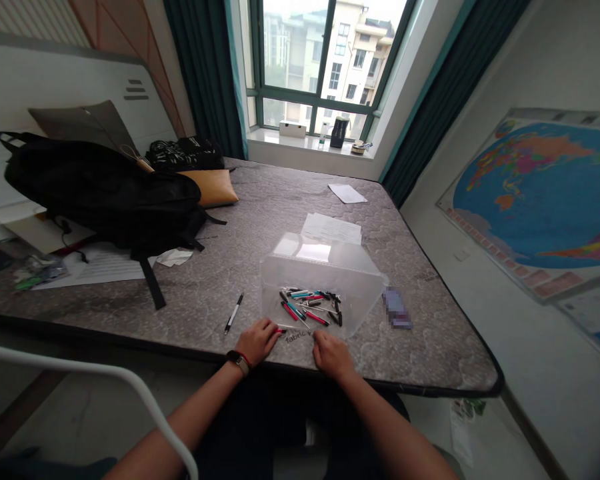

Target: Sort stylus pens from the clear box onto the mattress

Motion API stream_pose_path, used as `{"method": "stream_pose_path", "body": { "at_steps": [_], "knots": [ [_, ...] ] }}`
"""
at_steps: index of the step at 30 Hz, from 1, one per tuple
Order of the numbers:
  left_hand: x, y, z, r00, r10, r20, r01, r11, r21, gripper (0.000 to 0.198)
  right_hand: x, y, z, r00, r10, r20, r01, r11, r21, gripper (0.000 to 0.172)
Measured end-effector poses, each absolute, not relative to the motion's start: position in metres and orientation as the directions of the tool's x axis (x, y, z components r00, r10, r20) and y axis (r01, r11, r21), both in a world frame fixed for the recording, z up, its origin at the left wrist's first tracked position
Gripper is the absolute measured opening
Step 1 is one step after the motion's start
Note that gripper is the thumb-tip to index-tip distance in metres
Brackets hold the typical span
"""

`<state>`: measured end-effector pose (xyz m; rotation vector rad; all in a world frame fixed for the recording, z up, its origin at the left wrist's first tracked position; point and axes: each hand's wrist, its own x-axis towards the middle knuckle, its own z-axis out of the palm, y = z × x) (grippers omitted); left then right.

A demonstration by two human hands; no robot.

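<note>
A clear plastic box sits on the mattress in front of me, with several pen parts inside in red, teal, black and white. Just at its near side, my left hand is closed, and a small red and black pen part shows at its fingertips. My right hand is also closed, a short way to the right at the mattress's front edge. Whatever is in its fingers is too small to make out. A black and white pen lies by itself left of the box.
The grey patterned mattress forms the work surface. Papers lie behind the box, and a blurred purplish item is at its right. A black backpack and a tan pouch rest on the left. A white curved bar crosses the lower left.
</note>
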<state>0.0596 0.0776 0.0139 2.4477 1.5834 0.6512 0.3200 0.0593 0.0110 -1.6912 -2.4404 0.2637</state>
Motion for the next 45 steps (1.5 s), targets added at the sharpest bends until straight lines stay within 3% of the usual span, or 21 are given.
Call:
{"method": "stream_pose_path", "body": {
  "at_steps": [5,10,14,16,20,24,34,40,45],
  "knots": [
    [0.061,0.076,0.006,0.381,0.879,0.287,0.806,-0.468,0.363,0.030,0.318,0.058,0.016,-0.342,0.939,0.020,0.916,0.338,-0.218,0.015],
    [0.058,0.076,-0.002,0.359,0.884,0.299,0.800,-0.456,0.390,0.029,0.315,0.073,0.032,-0.357,0.930,-0.084,0.914,0.330,-0.238,0.018],
    [0.058,0.076,0.000,0.349,0.899,0.264,0.830,-0.427,0.359,0.031,0.307,0.110,0.056,-0.303,0.953,-0.005,0.912,0.288,-0.291,0.023],
    [0.058,0.075,0.001,0.350,0.902,0.252,0.836,-0.422,0.351,0.031,0.302,0.133,0.066,-0.266,0.963,-0.040,0.926,0.243,-0.289,0.022],
    [0.057,0.076,0.000,0.333,0.905,0.265,0.829,-0.415,0.375,0.028,0.295,0.170,0.075,-0.196,0.955,-0.225,0.971,0.156,-0.182,0.019],
    [0.055,0.077,-0.003,0.320,0.910,0.264,0.823,-0.405,0.399,0.026,0.294,0.184,0.074,-0.209,0.936,-0.283,0.973,0.170,-0.157,0.019],
    [0.055,0.078,-0.007,0.291,0.922,0.253,0.787,-0.382,0.485,0.024,0.311,0.202,0.089,-0.139,0.950,-0.281,0.990,0.130,-0.048,0.023],
    [0.054,0.078,-0.006,0.320,0.908,0.270,0.825,-0.407,0.392,0.027,0.333,0.216,0.095,0.066,0.960,-0.273,0.996,-0.050,0.067,0.025],
    [0.053,0.078,-0.008,0.344,0.899,0.272,0.837,-0.424,0.346,0.027,0.335,0.215,0.090,0.050,0.949,-0.312,0.997,-0.029,0.073,0.025]
  ]
}}
